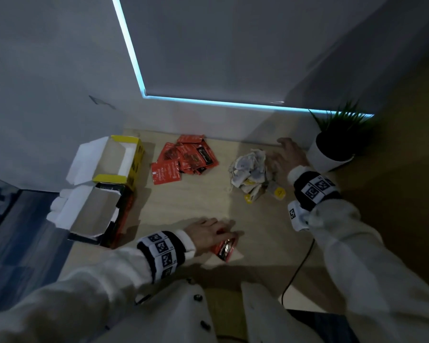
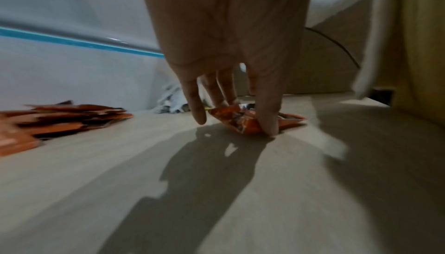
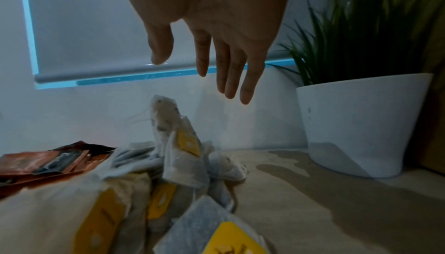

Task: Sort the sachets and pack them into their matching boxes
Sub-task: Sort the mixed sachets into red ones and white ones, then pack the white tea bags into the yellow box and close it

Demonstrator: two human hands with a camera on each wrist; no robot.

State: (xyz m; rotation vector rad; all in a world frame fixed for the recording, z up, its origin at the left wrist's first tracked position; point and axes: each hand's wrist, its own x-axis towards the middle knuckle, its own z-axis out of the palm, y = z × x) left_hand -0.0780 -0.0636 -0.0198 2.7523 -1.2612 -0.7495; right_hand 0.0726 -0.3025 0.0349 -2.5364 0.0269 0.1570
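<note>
My left hand pinches a crumpled red sachet against the wooden table near its front edge; the left wrist view shows thumb and fingers curled round that sachet. A pile of red sachets lies at the back middle. A heap of white tea bags with yellow tags lies to the right. My right hand hovers just right of that heap, fingers straight and spread, holding nothing. A yellow box and a red-and-black box stand with flaps raised at the left.
A white pot with a green plant stands at the back right, close to my right hand. A dark cable runs along the table's right front. The wall and a roller blind bound the back.
</note>
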